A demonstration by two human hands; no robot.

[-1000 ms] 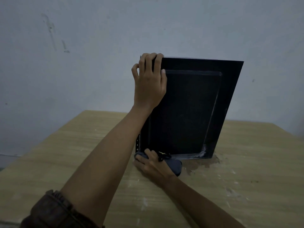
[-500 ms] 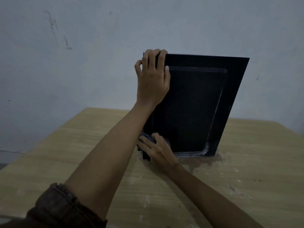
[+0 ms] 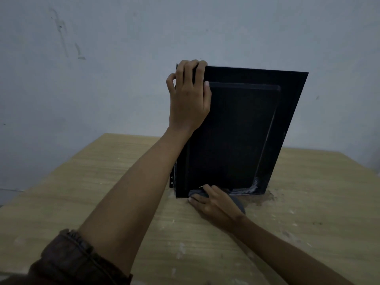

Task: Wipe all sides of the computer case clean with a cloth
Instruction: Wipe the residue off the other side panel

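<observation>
A black computer case (image 3: 236,130) stands upright on a wooden table (image 3: 82,192), its broad side panel facing me. My left hand (image 3: 188,95) grips the case's top left corner, fingers curled over the upper edge. My right hand (image 3: 213,204) presses a dark grey cloth (image 3: 237,202) against the bottom edge of the panel, near its lower left corner, where case and table meet. Most of the cloth is hidden under the hand. A pale smear shows along the panel's lower right edge.
A bare bluish wall (image 3: 102,58) rises right behind the table. The tabletop carries white flecks and a dark stain (image 3: 265,198) beside the case's base. Open table surface lies left of the case and in front of it.
My right hand with the cloth slid to the case's lower left corner, then came back right along the bottom edge. The left hand has kept its grip on the top corner.
</observation>
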